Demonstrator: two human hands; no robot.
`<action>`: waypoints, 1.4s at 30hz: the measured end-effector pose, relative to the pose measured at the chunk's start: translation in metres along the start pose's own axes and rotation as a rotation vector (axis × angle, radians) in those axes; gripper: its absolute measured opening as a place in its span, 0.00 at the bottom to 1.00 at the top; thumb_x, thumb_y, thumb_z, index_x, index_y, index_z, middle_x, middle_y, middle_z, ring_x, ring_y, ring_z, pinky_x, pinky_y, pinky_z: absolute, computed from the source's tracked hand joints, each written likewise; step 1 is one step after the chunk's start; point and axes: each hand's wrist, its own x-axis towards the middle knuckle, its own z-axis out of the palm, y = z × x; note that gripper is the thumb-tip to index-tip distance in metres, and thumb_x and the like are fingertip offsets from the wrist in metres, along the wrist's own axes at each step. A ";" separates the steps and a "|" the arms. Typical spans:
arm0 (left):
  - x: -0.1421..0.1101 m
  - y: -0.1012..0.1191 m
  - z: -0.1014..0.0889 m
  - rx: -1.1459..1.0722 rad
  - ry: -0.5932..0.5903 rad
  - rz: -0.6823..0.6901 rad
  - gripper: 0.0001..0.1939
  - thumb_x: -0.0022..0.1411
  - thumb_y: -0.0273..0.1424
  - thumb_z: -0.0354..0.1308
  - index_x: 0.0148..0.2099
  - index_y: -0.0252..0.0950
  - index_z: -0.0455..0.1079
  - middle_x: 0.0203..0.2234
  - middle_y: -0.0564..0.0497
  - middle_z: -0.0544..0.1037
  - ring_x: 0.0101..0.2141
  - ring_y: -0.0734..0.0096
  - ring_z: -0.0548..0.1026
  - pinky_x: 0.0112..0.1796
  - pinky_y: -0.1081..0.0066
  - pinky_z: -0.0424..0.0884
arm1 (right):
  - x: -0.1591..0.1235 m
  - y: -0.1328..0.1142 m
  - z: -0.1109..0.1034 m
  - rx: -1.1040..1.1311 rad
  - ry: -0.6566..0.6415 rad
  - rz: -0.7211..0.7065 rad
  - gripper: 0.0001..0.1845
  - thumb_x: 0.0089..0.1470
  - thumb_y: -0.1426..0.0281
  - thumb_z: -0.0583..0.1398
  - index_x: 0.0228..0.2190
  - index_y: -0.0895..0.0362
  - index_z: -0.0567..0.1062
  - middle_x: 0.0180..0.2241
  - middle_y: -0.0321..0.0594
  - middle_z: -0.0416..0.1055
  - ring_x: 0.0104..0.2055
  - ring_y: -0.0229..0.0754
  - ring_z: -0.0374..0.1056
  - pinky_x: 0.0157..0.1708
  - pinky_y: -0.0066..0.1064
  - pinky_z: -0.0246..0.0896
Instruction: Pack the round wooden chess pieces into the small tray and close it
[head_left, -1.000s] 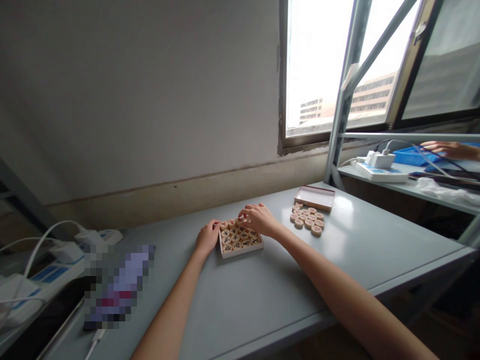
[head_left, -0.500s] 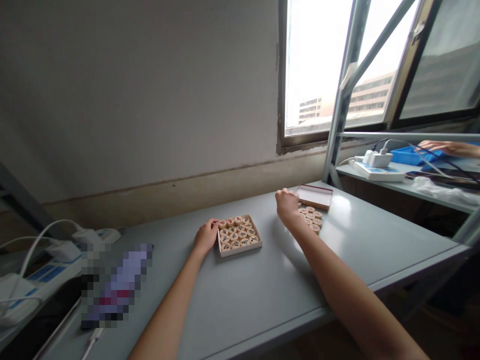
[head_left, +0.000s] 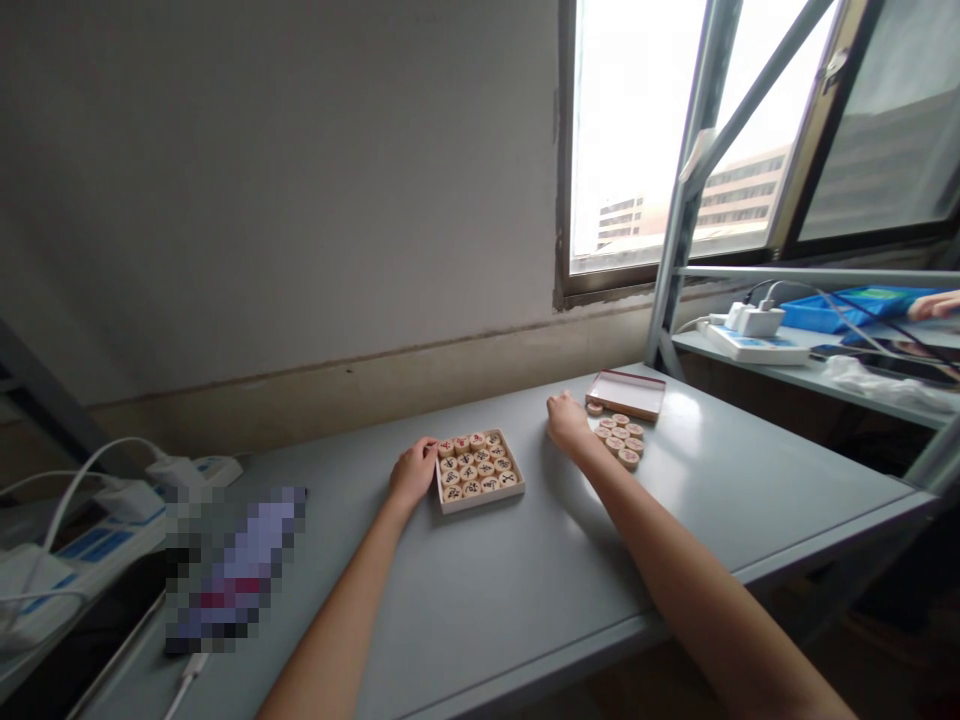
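A shallow white box [head_left: 444, 503] sits on the grey table [head_left: 525, 600], filled with round wooden chess pieces [head_left: 478, 466] in rows. My left hand [head_left: 412, 472] grips the box's left edge with curled fingers. My right hand [head_left: 568, 424] rests on the table to the right of the box, fingers curled in, right beside a loose cluster of wooden pieces [head_left: 621, 442]. What its fingers hold is hidden. One stray piece [head_left: 594, 408] lies just behind the hand.
The box lid [head_left: 627, 393] lies upturned behind the loose pieces. A power strip with white cables [head_left: 187, 470] and a blurred object [head_left: 232, 570] are at the left. A metal shelf [head_left: 810, 375] at the right carries a power strip, a blue tray [head_left: 847, 305] and another person's hand [head_left: 941, 303].
My right hand left the box, went right over the loose pieces, then drew back slightly to the left beside them. My left hand stayed on the box's edge.
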 end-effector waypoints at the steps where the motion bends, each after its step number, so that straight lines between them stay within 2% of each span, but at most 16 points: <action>1: 0.000 0.000 0.000 -0.001 -0.001 -0.002 0.14 0.60 0.31 0.44 0.42 0.37 0.69 0.42 0.47 0.75 0.44 0.67 0.71 0.42 0.73 0.65 | -0.002 -0.002 0.000 0.024 -0.009 -0.054 0.20 0.47 0.86 0.51 0.41 0.64 0.72 0.41 0.55 0.65 0.40 0.45 0.66 0.38 0.31 0.59; 6: 0.001 -0.001 0.001 -0.010 -0.007 -0.005 0.14 0.60 0.30 0.44 0.43 0.36 0.68 0.43 0.46 0.75 0.45 0.66 0.71 0.43 0.72 0.64 | -0.007 -0.011 -0.001 0.119 -0.035 -0.287 0.25 0.45 0.86 0.51 0.43 0.56 0.71 0.45 0.43 0.64 0.46 0.38 0.62 0.41 0.24 0.56; 9: 0.001 -0.002 0.002 -0.015 -0.011 -0.005 0.14 0.60 0.30 0.43 0.43 0.36 0.68 0.42 0.46 0.75 0.45 0.65 0.70 0.43 0.71 0.64 | -0.007 -0.009 -0.003 0.129 -0.023 -0.301 0.23 0.46 0.84 0.53 0.43 0.57 0.71 0.46 0.46 0.64 0.47 0.42 0.60 0.41 0.27 0.56; 12: 0.001 -0.002 0.002 -0.018 -0.013 -0.008 0.14 0.60 0.30 0.43 0.43 0.36 0.68 0.42 0.46 0.75 0.44 0.64 0.71 0.43 0.70 0.64 | -0.006 -0.006 -0.003 0.116 -0.032 -0.250 0.14 0.48 0.80 0.54 0.37 0.63 0.74 0.39 0.53 0.68 0.41 0.48 0.64 0.36 0.33 0.57; 15: 0.001 -0.002 0.001 -0.023 -0.012 -0.008 0.14 0.60 0.30 0.43 0.42 0.36 0.68 0.42 0.46 0.75 0.44 0.64 0.71 0.43 0.70 0.64 | -0.005 -0.009 -0.001 0.145 -0.029 -0.259 0.09 0.50 0.76 0.55 0.32 0.62 0.75 0.33 0.50 0.70 0.36 0.46 0.66 0.33 0.31 0.57; 20: 0.001 -0.002 0.001 -0.031 -0.006 -0.007 0.14 0.60 0.31 0.43 0.42 0.35 0.68 0.42 0.45 0.75 0.44 0.64 0.71 0.43 0.70 0.64 | -0.006 -0.022 0.000 0.269 0.024 -0.445 0.12 0.53 0.63 0.55 0.38 0.52 0.73 0.38 0.38 0.70 0.38 0.39 0.65 0.35 0.26 0.55; 25: 0.001 -0.003 0.001 -0.041 0.000 -0.001 0.14 0.60 0.31 0.43 0.42 0.36 0.69 0.42 0.45 0.75 0.44 0.65 0.71 0.42 0.70 0.64 | -0.006 -0.025 0.004 0.336 0.015 -0.584 0.11 0.51 0.65 0.58 0.38 0.52 0.73 0.39 0.39 0.69 0.37 0.39 0.65 0.35 0.28 0.54; 31: 0.002 -0.003 0.001 -0.037 -0.005 0.002 0.14 0.60 0.31 0.44 0.42 0.35 0.69 0.42 0.45 0.75 0.44 0.65 0.71 0.42 0.70 0.64 | -0.008 -0.024 0.006 0.273 -0.009 -0.582 0.11 0.51 0.65 0.59 0.38 0.51 0.73 0.39 0.39 0.69 0.40 0.41 0.64 0.41 0.33 0.50; 36: 0.002 -0.002 0.001 -0.032 0.000 -0.003 0.14 0.60 0.30 0.44 0.42 0.36 0.69 0.41 0.46 0.75 0.44 0.65 0.71 0.42 0.71 0.65 | -0.007 -0.023 0.002 0.199 -0.024 -0.552 0.13 0.52 0.61 0.57 0.41 0.47 0.71 0.40 0.35 0.69 0.41 0.40 0.63 0.40 0.31 0.50; 39: 0.001 -0.002 0.001 -0.036 0.003 -0.005 0.14 0.60 0.30 0.44 0.42 0.36 0.69 0.41 0.46 0.75 0.44 0.65 0.71 0.42 0.71 0.65 | -0.006 -0.017 -0.002 0.144 0.012 -0.451 0.13 0.54 0.62 0.54 0.42 0.48 0.71 0.41 0.37 0.69 0.43 0.41 0.63 0.41 0.33 0.51; 42: 0.001 -0.001 0.001 -0.046 0.004 -0.006 0.13 0.59 0.30 0.45 0.42 0.36 0.69 0.42 0.46 0.75 0.44 0.65 0.71 0.43 0.71 0.64 | -0.006 -0.007 -0.003 0.055 0.088 -0.251 0.14 0.55 0.72 0.51 0.42 0.57 0.72 0.45 0.50 0.65 0.48 0.49 0.58 0.45 0.41 0.48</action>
